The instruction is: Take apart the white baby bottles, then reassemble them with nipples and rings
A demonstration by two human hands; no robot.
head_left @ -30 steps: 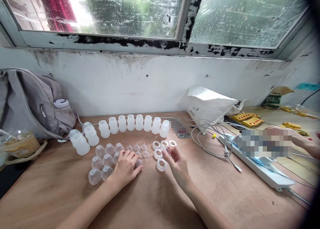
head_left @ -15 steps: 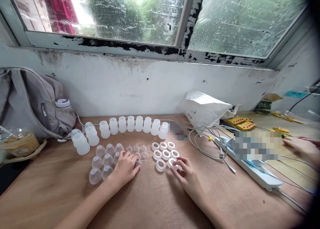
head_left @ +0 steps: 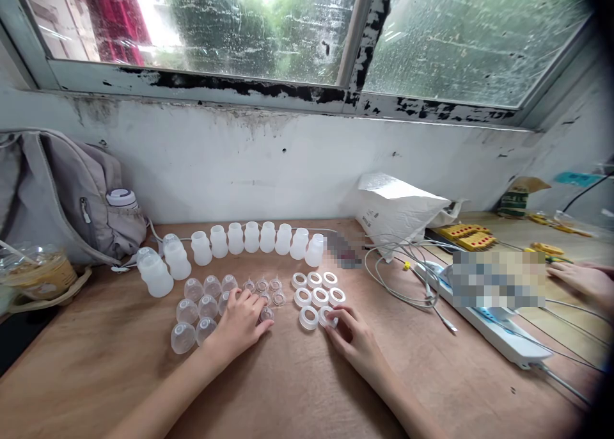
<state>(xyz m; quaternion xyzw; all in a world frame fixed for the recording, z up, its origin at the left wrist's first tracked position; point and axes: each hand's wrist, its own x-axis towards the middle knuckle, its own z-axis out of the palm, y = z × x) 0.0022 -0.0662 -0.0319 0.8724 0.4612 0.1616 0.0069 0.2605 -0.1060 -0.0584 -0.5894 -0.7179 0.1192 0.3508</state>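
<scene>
My left hand (head_left: 240,320) rests palm down on the wooden table (head_left: 297,388), fingers curled over a small clear silicone nipple (head_left: 267,313). My right hand (head_left: 352,336) pinches a white plastic ring (head_left: 327,316) against the table beside another ring (head_left: 308,317). Behind them lie several white rings (head_left: 320,288) in rows, small clear nipples (head_left: 262,286), and clear dome caps (head_left: 201,308) to the left. Translucent white bottles (head_left: 259,237) stand in an arc at the back.
A grey backpack (head_left: 57,196) and a plastic cup (head_left: 36,272) sit at the left. A white bag (head_left: 398,208), cables (head_left: 407,272) and a power strip (head_left: 499,327) lie at the right. Another person's hand (head_left: 578,279) rests at the far right.
My right hand came down from above the rings and set a white ring at the front of the group, drawing slightly left. My left hand stayed put.
</scene>
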